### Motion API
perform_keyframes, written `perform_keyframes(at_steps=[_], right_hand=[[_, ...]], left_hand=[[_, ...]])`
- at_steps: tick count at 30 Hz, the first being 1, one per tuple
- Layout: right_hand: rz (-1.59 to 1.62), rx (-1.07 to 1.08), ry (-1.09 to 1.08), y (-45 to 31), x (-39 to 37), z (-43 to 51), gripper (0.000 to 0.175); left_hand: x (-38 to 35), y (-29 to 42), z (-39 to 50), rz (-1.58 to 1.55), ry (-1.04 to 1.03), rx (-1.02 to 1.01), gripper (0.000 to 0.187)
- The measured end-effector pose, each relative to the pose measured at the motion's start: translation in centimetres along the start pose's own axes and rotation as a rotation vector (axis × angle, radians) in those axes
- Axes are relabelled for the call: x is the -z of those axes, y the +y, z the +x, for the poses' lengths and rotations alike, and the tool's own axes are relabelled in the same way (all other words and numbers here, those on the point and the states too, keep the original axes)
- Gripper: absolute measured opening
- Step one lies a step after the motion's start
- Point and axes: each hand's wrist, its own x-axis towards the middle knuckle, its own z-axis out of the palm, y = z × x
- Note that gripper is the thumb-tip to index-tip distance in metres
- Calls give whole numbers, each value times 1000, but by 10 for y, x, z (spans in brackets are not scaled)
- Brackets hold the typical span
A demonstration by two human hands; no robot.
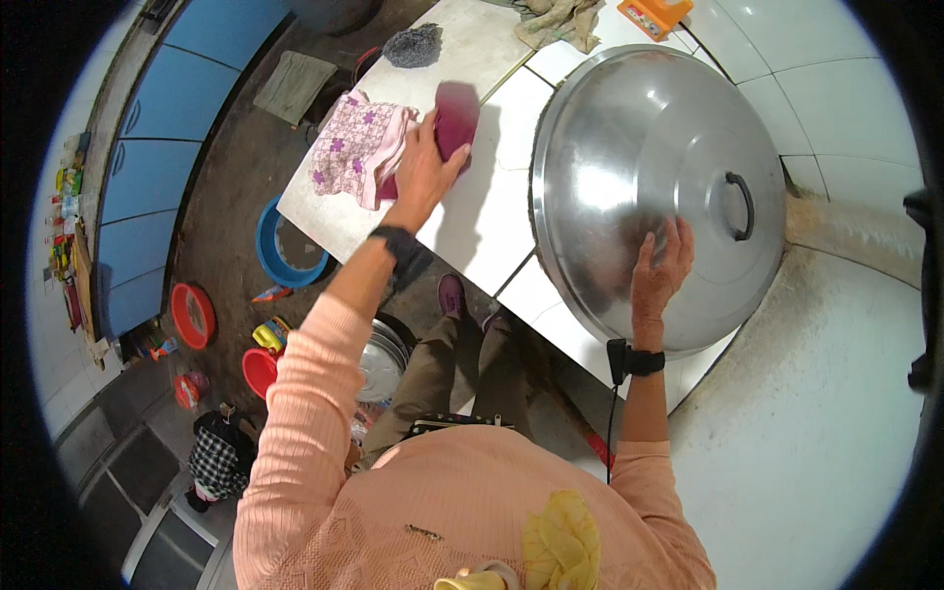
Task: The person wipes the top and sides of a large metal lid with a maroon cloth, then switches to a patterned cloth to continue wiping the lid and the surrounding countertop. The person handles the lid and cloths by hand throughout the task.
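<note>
My left hand [426, 166] grips a folded dark-red cloth [456, 122] above the white tiled counter [509, 166]; the cloth's upper end is blurred. Beside it a pink cloth with a purple pattern [361, 144] lies folded, its right side next to the hand. On the right, my right hand [664, 258] rests with spread fingers on a large domed metal lid [612, 155], left of and below its black handle [741, 206]. Nothing shows in the right hand's grasp. Both wrists wear dark bands.
A grey scouring pad [413, 46], a crumpled greenish cloth [560, 26] and an orange bottle [655, 15] are on the counter's far part. A blue basin [267, 243] and red basins [193, 316] stand on the floor at left. A tiled wall [855, 110] borders the lid.
</note>
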Motion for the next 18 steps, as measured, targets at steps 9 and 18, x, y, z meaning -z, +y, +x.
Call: perform_keyframes(at_steps=[9,18], right_hand=[[-178,52,-17,22,-25,-6,45],[-222,60,-3,17,-26,-4,47]], left_hand=[[-34,-14,36,465,-242,107,75],[-14,-46,-111,316,-242,23,68]])
